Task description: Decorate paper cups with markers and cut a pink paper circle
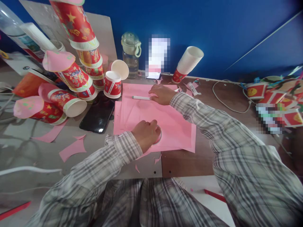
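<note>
While the left hand (147, 133) clasps a round, pale-rimmed object (159, 137) from above at the centre of the frame, apparently to steady it, most of that object stays hidden. It rests on flat, pink paper sheets (176, 127), probably layered for a smooth surface. Just above centre, the right hand (162, 94) meets a slim, white pen-like stick (140, 98); I can't tell whether its fingers pinch it. Red patterned paper cups (82, 28) crowd the upper left, perhaps to leave working room.
</note>
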### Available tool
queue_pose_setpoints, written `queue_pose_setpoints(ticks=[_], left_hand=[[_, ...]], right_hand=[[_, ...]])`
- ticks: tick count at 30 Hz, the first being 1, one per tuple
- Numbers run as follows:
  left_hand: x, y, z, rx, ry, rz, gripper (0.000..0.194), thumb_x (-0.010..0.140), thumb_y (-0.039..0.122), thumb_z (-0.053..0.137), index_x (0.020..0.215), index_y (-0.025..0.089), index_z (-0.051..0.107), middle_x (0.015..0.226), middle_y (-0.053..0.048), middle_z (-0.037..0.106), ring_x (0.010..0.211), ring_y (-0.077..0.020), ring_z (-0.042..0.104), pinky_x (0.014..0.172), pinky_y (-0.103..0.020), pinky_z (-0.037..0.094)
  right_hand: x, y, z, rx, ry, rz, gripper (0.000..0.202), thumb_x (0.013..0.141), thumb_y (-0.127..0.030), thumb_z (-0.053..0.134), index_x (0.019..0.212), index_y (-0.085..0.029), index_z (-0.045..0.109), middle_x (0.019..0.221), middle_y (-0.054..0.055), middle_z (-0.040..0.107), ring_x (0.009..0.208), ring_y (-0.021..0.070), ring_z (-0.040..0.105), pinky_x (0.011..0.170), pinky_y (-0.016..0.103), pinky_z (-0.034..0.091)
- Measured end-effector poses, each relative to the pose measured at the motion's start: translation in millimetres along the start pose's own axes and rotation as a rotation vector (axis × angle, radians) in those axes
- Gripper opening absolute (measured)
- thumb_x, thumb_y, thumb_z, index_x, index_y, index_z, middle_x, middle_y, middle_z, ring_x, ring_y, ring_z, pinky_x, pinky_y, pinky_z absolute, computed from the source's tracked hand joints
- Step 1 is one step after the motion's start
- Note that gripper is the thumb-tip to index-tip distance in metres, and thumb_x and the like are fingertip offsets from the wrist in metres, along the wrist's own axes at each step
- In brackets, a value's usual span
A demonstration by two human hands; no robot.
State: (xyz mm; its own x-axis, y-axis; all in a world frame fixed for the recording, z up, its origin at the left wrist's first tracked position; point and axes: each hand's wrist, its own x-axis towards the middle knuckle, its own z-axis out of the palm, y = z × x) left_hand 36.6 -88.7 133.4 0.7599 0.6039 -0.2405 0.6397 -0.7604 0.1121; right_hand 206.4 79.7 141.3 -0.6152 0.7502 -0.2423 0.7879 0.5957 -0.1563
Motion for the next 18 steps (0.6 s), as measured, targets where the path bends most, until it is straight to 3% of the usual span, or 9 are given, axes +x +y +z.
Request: queue_pose_setpoints(ticks=[6,10,13,18], left_hand=[[0.0,0.8,3.9,0.018,0.043,-0.036,0.051,0.096,0.018,0.08,0.144,0.008,0.066,0.132,-0.023,0.072,0.104,-0.0318,0.08,0.093,-0.044,0.058],[2.7,-3.2,6.9,-0.038,0.004,-0.01,0.051,0.095,0.019,0.082,0.143,0.011,0.067,0.138,-0.019,0.072,0.105,-0.0309,0.08,0.095,-0.043,0.058],[4.1,-6.3,7.3,-0.035,0.006,-0.005,0.05,0.096,0.019,0.082,0.143,0.012,0.067,0.139,-0.018,0.072,0.106,-0.0305,0.08,0.094,-0.042,0.058],[1.7,-3.3,3.7,-0.033,0.021,0.008,0.054,0.094,0.019,0.084,0.144,0.007,0.067,0.131,-0.023,0.072,0.104,-0.0318,0.081,0.091,-0.043,0.058]], right_hand=[[-6.2,13.3,-4.9,-0.074,-0.03,0.049,0.046,0.11,-0.015,0.059,0.153,-0.008,0.073,0.16,0.024,0.071,0.144,0.0328,0.069,0.118,0.044,0.056],[-7.6,15.8,2.7,-0.124,-0.026,0.089,0.035,0.105,-0.013,0.065,0.135,-0.007,0.082,0.146,0.026,0.079,0.13,0.0351,0.076,0.103,0.044,0.061],[-5.2,11.0,7.8,-0.131,-0.005,0.073,0.029,0.106,-0.015,0.068,0.129,-0.007,0.084,0.137,0.026,0.083,0.124,0.0353,0.076,0.1,0.045,0.06],[0.0,-5.5,3.6,-0.136,-0.037,0.053,0.032,0.11,-0.016,0.064,0.137,-0.008,0.08,0.141,0.023,0.084,0.128,0.031,0.074,0.104,0.041,0.054]])
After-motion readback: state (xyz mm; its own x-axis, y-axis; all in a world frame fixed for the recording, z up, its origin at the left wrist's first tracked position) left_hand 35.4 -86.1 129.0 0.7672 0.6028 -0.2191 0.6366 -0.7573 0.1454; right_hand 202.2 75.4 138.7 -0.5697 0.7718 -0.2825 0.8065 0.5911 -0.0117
